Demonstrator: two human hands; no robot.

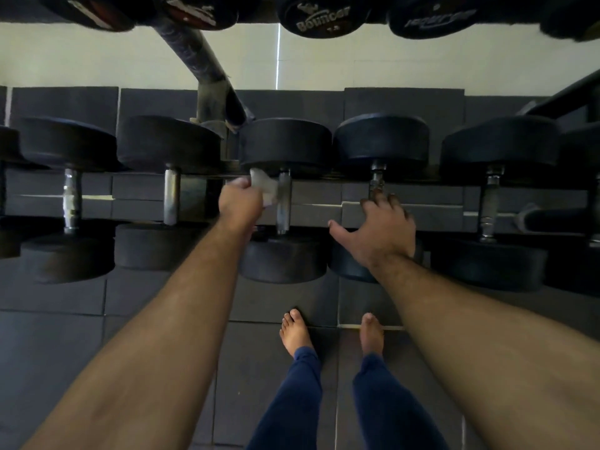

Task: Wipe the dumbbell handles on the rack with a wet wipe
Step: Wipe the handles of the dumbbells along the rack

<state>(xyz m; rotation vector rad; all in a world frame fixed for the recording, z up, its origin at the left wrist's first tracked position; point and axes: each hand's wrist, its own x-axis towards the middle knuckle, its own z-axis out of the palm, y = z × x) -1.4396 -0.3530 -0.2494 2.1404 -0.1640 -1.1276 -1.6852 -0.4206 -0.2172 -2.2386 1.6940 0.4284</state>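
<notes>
A row of black dumbbells lies on the lower rack. My left hand (241, 200) grips a white wet wipe (263, 185) and holds it against the left side of a steel dumbbell handle (284, 203) in the middle of the row. My right hand (383, 227) rests on the neighbouring dumbbell (382, 141) to the right, fingers spread over its handle, which they mostly hide. More steel handles stand at the left (171, 196) and the right (490, 203).
An upper rack tier with black dumbbells (319, 14) hangs across the top. A slanted rack post (201, 56) rises behind the left hand. Dark rubber floor tiles (97, 352) lie below, with my bare feet (295, 332) close to the rack.
</notes>
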